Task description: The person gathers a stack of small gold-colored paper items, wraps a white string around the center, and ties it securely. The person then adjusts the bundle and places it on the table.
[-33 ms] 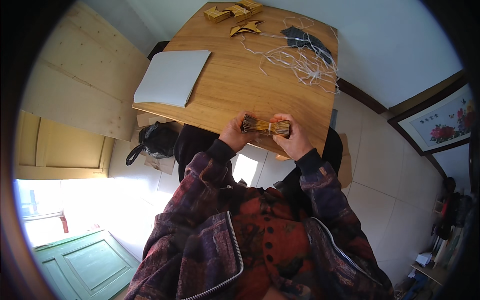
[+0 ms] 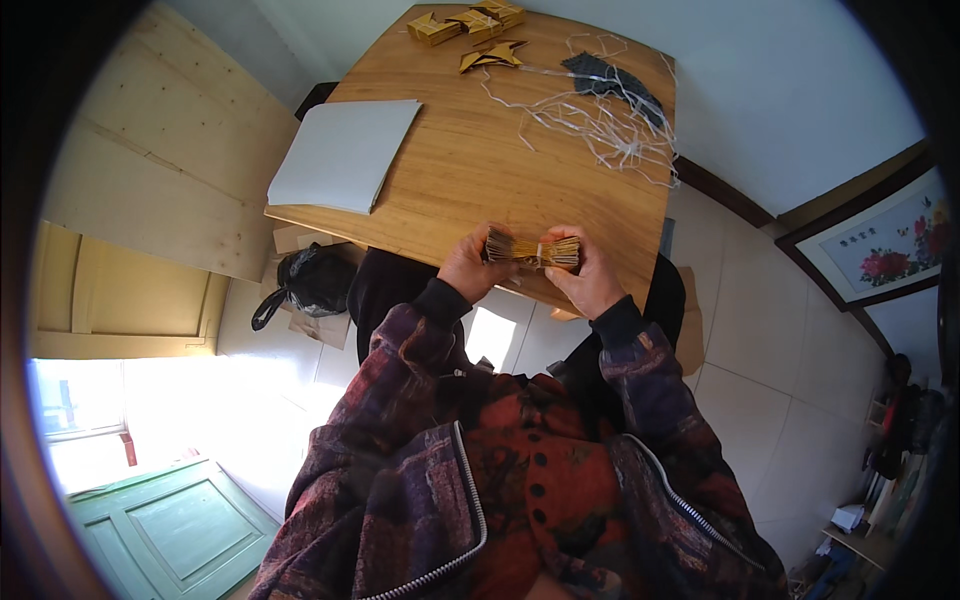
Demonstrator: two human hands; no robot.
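Observation:
Just above the table's near edge, both my hands grip a bundle of folded gold paper (image 2: 528,251). A pale strip is tied round its pinched middle, and its layered edges fan out at both ends. My left hand (image 2: 470,263) is closed round the left end. Round the right end wraps my right hand (image 2: 588,275), its thumb below the bundle. Some of the fingers are hidden behind the paper.
On the wooden table (image 2: 450,170), a stack of white sheets (image 2: 345,155) lies at left. Tangled white strips (image 2: 625,145) and a dark grey cloth (image 2: 612,85) lie at far right. Several gold paper bundles (image 2: 435,30) sit at the back beside a folded gold piece (image 2: 492,57).
The bundle has tilted slightly in my hands, and more of its layered edges show at the right end. Both hands stay in nearly the same place.

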